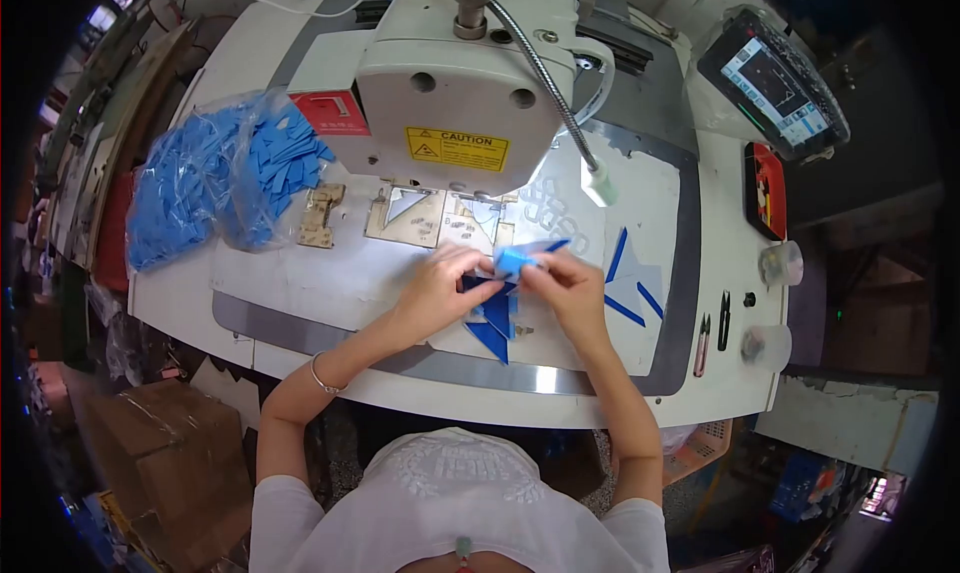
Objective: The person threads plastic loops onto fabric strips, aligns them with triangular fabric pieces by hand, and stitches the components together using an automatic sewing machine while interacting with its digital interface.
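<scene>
In front of the sewing machine head [455,103], my two hands meet over the work plate. My left hand [448,291] pinches the left side of a small light-blue piece [513,262]. My right hand [565,285] has its fingers closed on the right side of that piece, which is partly hidden and slightly blurred. A strip with a dark-blue end pokes out above my right fingers. Under the hands lie dark-blue triangular pieces [490,323]. Just beyond are two clamp templates with triangular windows, the nearer right one [478,218] close to my left fingertips.
A clear plastic bag [200,183] full of blue pieces sits at the left. White triangles with blue edges [632,283] lie right of my hands. Snips [703,345], tweezers [724,320], plastic cups [766,348] and a red-black tray [765,191] line the right side. A control screen [775,83] stands behind.
</scene>
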A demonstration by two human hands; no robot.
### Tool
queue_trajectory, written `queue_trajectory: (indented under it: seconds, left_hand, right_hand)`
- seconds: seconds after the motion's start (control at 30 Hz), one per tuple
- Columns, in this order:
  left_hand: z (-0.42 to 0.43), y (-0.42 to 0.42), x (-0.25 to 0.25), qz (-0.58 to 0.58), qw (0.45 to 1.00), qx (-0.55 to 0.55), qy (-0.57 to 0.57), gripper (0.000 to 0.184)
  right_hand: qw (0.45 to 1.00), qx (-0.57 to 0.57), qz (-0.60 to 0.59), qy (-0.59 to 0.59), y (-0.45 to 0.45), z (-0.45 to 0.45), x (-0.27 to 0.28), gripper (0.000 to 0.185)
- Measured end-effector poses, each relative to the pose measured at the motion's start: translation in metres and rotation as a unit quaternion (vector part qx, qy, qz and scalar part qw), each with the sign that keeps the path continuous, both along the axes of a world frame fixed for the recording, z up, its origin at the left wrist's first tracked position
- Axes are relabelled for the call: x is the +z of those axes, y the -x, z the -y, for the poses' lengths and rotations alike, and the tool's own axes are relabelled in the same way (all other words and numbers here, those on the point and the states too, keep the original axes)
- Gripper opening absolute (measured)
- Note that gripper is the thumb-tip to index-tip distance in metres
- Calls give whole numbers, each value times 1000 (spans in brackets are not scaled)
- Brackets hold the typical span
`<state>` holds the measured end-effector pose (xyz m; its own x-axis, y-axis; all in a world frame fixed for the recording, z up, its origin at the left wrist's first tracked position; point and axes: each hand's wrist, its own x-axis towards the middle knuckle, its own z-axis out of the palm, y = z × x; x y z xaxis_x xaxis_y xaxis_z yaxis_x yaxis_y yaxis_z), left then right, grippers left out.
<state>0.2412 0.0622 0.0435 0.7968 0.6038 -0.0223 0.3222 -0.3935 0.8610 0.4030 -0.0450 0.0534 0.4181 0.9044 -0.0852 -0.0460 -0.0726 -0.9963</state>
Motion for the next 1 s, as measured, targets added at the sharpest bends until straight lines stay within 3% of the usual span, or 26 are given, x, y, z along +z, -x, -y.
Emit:
queue_trajectory:
  seconds: [0.07,0.1,0.17,0.27,0.4,0.5,0.57,0.73,0.83,1.0]
  left_hand:
    - [-13,-2,-21,58,946,23,-319,33]
    - [-17,0,-28,21,970,-2,-240,39]
    - [-25,0,-26,-25,953,-53,-298,37]
    - [-22,3,-12,-32,968,-134,-211,35]
    - [-20,8,-25,13,960,-81,-267,36]
    - [-19,-2,-22,10,938,-43,-343,40]
    - [-20,-8,-25,-12,924,-35,-381,45]
    - [-21,-6,-27,-19,924,-63,-377,52]
    - [-20,-7,-30,-8,923,-60,-381,51]
    - [-22,-7,-30,3,923,-58,-380,50]
  right_hand:
    - [999,24,45,-4,-14,-20,-9,12]
    - [997,46,61,6,-21,-30,-12,12]
    - [991,87,93,26,-29,-51,-8,13]
    - [993,86,62,-46,-27,-78,-28,14]
    - [985,117,122,30,-29,-91,-36,16]
    - [988,126,84,29,-30,-93,-39,17]
    - [983,124,132,23,-34,-92,-38,19]
    - [975,69,205,55,-40,-78,-14,18]
    - [990,70,97,80,-41,-82,-29,18]
    - [945,138,206,214,-45,-99,-23,23]
